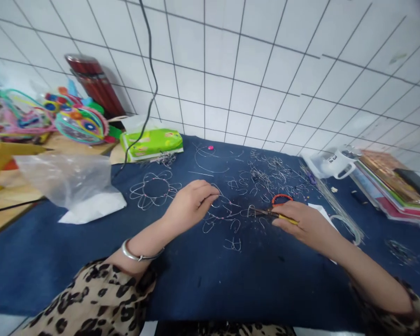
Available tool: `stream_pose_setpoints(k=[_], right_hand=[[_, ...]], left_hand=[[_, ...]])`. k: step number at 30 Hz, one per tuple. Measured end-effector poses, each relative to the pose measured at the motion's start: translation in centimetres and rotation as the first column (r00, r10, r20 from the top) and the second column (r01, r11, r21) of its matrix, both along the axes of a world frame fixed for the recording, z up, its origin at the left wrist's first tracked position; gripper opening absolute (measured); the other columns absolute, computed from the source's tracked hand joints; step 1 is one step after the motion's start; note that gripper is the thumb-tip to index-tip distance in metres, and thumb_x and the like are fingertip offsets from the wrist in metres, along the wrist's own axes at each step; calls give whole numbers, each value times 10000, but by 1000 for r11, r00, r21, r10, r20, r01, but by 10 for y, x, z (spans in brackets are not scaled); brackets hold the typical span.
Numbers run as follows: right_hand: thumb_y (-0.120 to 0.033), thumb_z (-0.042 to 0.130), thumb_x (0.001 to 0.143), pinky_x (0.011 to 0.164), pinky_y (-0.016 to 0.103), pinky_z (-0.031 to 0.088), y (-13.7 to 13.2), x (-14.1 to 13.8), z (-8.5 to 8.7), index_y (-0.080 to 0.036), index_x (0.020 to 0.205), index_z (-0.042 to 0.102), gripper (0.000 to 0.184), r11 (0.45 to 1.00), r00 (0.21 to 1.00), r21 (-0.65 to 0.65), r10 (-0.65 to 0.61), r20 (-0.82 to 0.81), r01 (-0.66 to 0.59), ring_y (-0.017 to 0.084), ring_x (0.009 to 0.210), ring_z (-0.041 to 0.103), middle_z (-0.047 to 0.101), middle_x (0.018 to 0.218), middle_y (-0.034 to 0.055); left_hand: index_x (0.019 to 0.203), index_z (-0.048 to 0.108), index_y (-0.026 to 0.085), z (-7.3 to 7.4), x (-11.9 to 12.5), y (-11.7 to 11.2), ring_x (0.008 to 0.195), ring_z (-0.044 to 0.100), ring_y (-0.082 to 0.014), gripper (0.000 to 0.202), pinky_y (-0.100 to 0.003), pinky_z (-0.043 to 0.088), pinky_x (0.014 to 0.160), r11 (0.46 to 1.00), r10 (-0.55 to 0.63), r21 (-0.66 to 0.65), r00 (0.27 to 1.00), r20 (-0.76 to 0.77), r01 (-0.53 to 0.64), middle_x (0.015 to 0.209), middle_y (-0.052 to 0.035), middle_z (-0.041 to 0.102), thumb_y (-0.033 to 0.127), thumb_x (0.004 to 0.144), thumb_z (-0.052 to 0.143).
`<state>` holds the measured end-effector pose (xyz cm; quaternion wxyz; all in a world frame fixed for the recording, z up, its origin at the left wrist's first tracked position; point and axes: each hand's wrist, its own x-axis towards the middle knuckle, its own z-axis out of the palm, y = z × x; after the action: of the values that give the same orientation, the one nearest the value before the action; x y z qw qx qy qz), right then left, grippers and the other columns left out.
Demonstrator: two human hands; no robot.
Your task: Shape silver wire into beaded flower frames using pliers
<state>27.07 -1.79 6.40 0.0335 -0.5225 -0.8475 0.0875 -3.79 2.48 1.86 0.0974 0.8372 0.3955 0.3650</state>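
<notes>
My left hand [194, 201] is closed in a pinch on a thin wire ring [224, 217] with small pinkish joints along it, held just over the blue cloth. My right hand [308, 225] is wrapped round pliers [270, 213] with one orange-red and one yellow handle. Their narrow jaws point left, toward the wire ring, and a small bent wire loop [251, 209] shows at the tip; whether it is gripped I cannot tell. Left of my left hand lies a flower-shaped wire piece [155, 189] made of several loops. Loose bent wires [234, 244] lie below the ring.
Behind the pliers spreads a heap of bent wires [266, 172]. A green tissue pack [152, 143], a clear plastic bag [70, 179] and colourful toys [82, 122] stand left. At right are straight wires [336, 205], a white mug [339, 164] and stacked books [388, 186]. A tiled wall rises behind.
</notes>
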Motion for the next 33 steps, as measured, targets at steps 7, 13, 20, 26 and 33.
stream_pose_setpoints(k=[7,13,20,26,33], right_hand=[[-496,425,883,721,298,439,23,-39,8,-233,1047,603,358,936,991,329,132,-8,-122,180,858,549,614,919,52],[-465,447,884,720,291,435,44,-57,2,-203,1041,610,346,871,979,453,200,28,-191,183,861,532,604,898,66],[-419,492,872,717,285,430,56,-59,-8,-183,1069,600,326,811,962,522,261,79,-263,176,831,510,591,887,74],[-388,511,867,710,297,423,59,-55,-16,-184,1061,592,294,770,946,554,294,134,-318,176,805,486,581,882,77],[-396,496,873,693,290,414,58,-55,-21,-179,1071,583,306,781,951,545,287,119,-304,175,796,479,576,887,82]], left_hand=[[941,633,157,-3,0,3,841,568,-166,173,-330,478,769,1000,-14,-27,999,34,15,878,-63,637,179,886,470],[962,625,149,-3,1,3,832,561,-163,171,-326,478,755,998,-33,-47,999,41,35,872,-67,626,171,885,474],[959,627,151,-2,1,4,841,567,-158,162,-312,482,754,995,-54,-80,996,65,60,873,-63,632,161,883,484],[962,628,145,-4,1,5,837,569,-154,151,-307,483,750,996,-44,-78,997,62,49,871,-63,635,157,872,507],[967,628,144,-5,1,6,839,569,-154,152,-309,484,752,997,-37,-66,998,45,40,872,-61,639,162,873,511]])
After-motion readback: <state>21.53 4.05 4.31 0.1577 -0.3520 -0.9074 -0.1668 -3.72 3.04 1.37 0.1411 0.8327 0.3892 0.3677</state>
